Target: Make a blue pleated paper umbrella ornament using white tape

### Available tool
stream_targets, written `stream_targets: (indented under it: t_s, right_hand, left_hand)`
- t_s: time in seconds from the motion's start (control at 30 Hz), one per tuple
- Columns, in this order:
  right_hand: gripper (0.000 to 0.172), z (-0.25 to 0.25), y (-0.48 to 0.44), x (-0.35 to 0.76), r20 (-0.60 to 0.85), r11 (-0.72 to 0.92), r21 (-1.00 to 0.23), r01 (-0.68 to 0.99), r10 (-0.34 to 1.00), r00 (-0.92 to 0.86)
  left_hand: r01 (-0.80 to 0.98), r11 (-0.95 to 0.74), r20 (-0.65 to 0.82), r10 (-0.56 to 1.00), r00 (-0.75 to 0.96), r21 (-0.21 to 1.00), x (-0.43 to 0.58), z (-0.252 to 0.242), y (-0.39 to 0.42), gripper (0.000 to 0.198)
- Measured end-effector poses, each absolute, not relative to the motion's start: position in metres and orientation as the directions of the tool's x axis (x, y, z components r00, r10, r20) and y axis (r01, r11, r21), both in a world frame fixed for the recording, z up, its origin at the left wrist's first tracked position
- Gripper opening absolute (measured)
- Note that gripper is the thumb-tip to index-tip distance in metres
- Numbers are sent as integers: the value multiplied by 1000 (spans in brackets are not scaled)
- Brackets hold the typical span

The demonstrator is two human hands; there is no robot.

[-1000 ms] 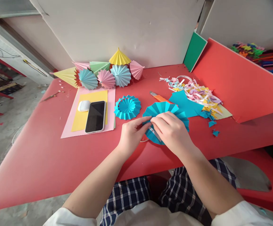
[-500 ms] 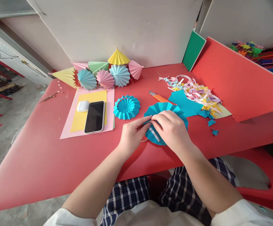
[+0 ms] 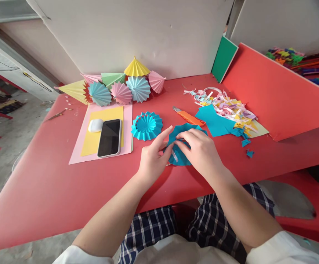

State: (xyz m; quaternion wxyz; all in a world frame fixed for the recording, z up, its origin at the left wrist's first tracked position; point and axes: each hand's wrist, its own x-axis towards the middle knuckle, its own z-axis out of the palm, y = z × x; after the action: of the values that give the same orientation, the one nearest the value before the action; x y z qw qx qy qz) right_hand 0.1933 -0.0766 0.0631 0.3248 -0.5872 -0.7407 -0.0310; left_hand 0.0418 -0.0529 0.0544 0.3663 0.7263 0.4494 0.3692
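Observation:
A pleated blue paper disc (image 3: 184, 129) lies between my hands near the table's front edge, with a pale strip (image 3: 175, 157) on its lower part. My right hand (image 3: 200, 148) pinches the disc from the right, thumb and fingertips together near its middle. At the disc's left edge, my left hand (image 3: 154, 159) has its thumb against the paper and its index finger raised away. Its other fingertips are hidden. Just left of the disc sits another pleated blue paper piece (image 3: 147, 126) with a raised ring shape.
An orange utility knife (image 3: 189, 116), a blue paper sheet (image 3: 216, 120) and a heap of paper scraps (image 3: 227, 106) lie beyond my right hand. Leftward are a phone (image 3: 109, 138), a white case (image 3: 95, 125) and stacked paper (image 3: 78, 156). Paper umbrellas (image 3: 138, 88) stand at the back.
My left index finger has lifted away from my right fingertips. The blue disc has drawn in on its right side and shows smaller, baring more of the knife.

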Motion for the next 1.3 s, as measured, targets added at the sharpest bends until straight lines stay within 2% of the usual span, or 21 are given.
stream_targets:
  t_s: [0.27, 0.4, 0.57, 0.8, 0.9, 1.1, 1.2, 1.3]
  right_hand:
    - [14, 69, -76, 194, 451, 280, -432, 857, 890, -64]
    - [14, 70, -77, 192, 413, 269, -466, 843, 909, -62]
    - [14, 70, -77, 191, 400, 231, -478, 848, 916, -24]
    - [12, 66, -75, 191, 427, 204, -444, 872, 904, 6]
    - [12, 66, -75, 193, 451, 215, -486, 847, 892, 33]
    - [7, 69, -75, 195, 408, 244, -557, 794, 913, 6]
    - [12, 67, -74, 197, 413, 241, -610, 755, 910, 43]
    - [8, 66, -73, 200, 426, 247, -619, 745, 903, 54]
  left_hand:
    - [405, -324, 227, 936, 269, 855, 42, 48, -49, 53]
    - [443, -261, 159, 954, 256, 857, 42, 48, -48, 42]
    - [428, -334, 207, 926, 317, 840, 42, 51, -49, 23]
    - [404, -312, 186, 928, 322, 860, 41, 52, -50, 24]
    - [381, -274, 164, 941, 298, 883, 40, 51, -50, 24]
    - [366, -236, 155, 959, 239, 900, 41, 52, -49, 24]
    - [369, -226, 155, 965, 210, 902, 41, 54, -48, 21]
    - [354, -206, 141, 969, 202, 912, 41, 55, -47, 21]
